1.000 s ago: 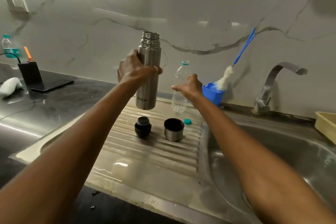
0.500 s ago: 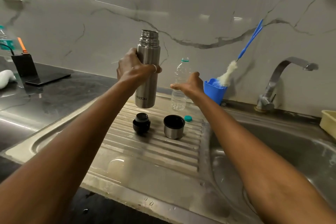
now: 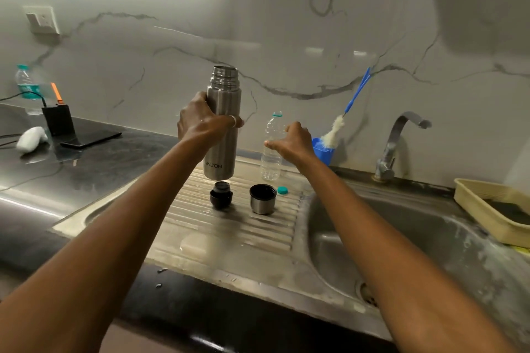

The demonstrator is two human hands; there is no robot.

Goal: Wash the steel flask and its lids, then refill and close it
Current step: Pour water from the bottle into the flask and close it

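The cylindrical brushed-steel flask [image 3: 221, 156] is upright and without any lid. It is held in the air just above the ribbed steel drainboard [image 3: 229, 226], to the left of the sink basin [image 3: 401, 238]. The left hand [image 3: 205, 120] grasps it around the middle, with the fingers and thumb wrapped around the body. Its two lids stand on the drainboard below. The black round inner stopper [image 3: 220, 198] is almost directly under the flask, and the steel cup lid with a dark inside [image 3: 262, 199] is mouth up just beside it. I judge that the refilling step is in hand, because the clear plastic water bottle [image 3: 271, 163] stands uncapped at the back of the drainboard, with its small teal cap [image 3: 282, 190] lying near its foot. The right hand [image 3: 289, 140] is at the bottle with the fingers loosely spread and it holds nothing. The fingertips overlap the side of the bottle, but I cannot tell if they really touch it. The next move probably needs this hand to close around the thin, soft bottle without squeezing it. Then it must lift and tilt the bottle over the narrow mouth of the flask, while the left hand keeps the flask upright.
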